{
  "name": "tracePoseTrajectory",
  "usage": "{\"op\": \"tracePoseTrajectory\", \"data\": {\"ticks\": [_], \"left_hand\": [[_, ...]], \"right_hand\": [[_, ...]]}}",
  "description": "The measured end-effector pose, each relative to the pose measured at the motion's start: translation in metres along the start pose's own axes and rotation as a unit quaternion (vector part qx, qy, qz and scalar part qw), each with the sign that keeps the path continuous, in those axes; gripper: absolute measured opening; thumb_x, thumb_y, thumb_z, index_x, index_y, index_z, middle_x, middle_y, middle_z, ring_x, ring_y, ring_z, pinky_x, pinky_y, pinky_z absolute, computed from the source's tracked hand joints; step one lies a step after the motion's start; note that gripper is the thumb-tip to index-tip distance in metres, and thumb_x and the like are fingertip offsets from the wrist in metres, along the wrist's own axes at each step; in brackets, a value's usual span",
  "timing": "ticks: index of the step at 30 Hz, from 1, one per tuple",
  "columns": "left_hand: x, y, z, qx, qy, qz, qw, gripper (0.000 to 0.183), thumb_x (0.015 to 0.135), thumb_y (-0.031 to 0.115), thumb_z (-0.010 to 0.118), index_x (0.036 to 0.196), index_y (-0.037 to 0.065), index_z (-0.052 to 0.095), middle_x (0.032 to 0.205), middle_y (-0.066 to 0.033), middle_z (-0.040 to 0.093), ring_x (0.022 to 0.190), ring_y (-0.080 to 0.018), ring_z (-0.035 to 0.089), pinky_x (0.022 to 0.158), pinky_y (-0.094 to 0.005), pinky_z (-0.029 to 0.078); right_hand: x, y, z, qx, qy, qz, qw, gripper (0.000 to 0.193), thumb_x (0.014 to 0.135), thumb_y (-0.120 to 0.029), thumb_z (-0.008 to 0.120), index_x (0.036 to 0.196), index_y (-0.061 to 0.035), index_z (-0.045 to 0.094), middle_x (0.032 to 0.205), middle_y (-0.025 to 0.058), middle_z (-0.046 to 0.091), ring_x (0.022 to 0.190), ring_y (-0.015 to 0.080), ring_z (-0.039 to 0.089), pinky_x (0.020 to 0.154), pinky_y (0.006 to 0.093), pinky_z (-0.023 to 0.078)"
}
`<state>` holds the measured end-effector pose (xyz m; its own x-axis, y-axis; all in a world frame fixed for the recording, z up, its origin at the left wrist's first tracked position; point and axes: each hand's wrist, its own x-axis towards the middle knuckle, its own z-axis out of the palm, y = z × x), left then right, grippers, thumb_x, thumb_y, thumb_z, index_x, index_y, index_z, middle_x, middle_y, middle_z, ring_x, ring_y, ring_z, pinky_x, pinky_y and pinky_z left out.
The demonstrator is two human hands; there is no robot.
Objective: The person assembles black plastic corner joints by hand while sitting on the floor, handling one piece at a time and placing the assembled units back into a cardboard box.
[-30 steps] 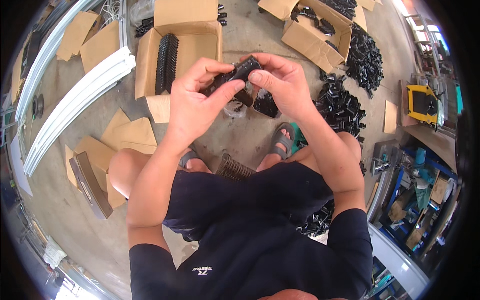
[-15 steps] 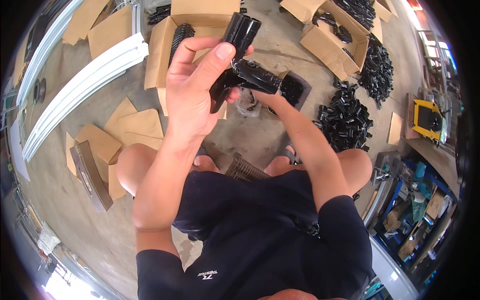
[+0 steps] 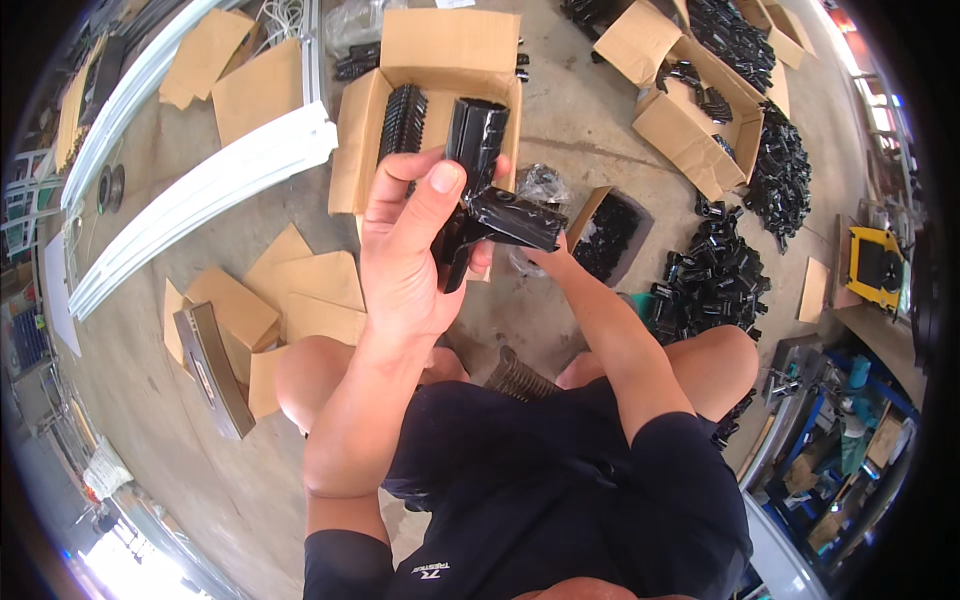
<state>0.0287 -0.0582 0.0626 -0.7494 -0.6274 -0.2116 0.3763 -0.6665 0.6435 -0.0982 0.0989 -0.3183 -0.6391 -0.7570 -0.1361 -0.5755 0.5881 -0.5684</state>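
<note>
My left hand is raised in front of me, thumb and fingers wrapped round a glossy black branched tube fitting. One thick arm of the fitting points up and away. A second arm slants to the right, and a third hangs below my palm. My right hand is just beyond the end of the right-hand arm. Its fingers are hidden behind the fitting, so whether it grips anything does not show.
Beyond my hands stands an open cardboard box with stacked black parts. A dark-filled bin is to its right, near a heap of black fittings. Another box lies far right. White rails and flat cardboard lie left.
The whole view has shifted, so the surroundings sit lower and further right. My left hand, still gripping the black fitting, has come a little nearer to me, and the fitting has turned slightly.
</note>
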Motion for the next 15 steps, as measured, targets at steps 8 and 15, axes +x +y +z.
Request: {"op": "tracePoseTrajectory", "data": {"ticks": [8, 15], "left_hand": [[-0.004, -0.018, 0.016, 0.038, -0.002, -0.006, 0.999, 0.018, 0.096, 0.019, 0.071, 0.105, 0.008, 0.061, 0.102, -0.0198, 0.073, 0.064, -0.0146, 0.067, 0.046, -0.0248, 0.050], [-0.019, -0.033, 0.020, 0.123, -0.049, 0.014, 0.991, 0.017, 0.099, 0.019, 0.066, 0.111, 0.009, 0.061, 0.107, -0.0212, 0.071, 0.071, -0.0145, 0.068, 0.048, -0.0231, 0.050]], "right_hand": [[-0.003, -0.088, -0.178, 0.231, 0.041, 0.062, 0.970, 0.015, 0.082, -0.008, 0.073, 0.094, 0.0014, 0.072, 0.084, 0.0139, 0.074, 0.075, 0.0228, 0.071, 0.072, 0.0348, 0.056], [-0.050, -0.162, -0.321, 0.528, 0.013, 0.019, 0.849, 0.015, 0.093, -0.003, 0.070, 0.108, 0.0005, 0.069, 0.095, 0.0045, 0.072, 0.079, 0.0077, 0.062, 0.070, 0.0240, 0.052]]}}
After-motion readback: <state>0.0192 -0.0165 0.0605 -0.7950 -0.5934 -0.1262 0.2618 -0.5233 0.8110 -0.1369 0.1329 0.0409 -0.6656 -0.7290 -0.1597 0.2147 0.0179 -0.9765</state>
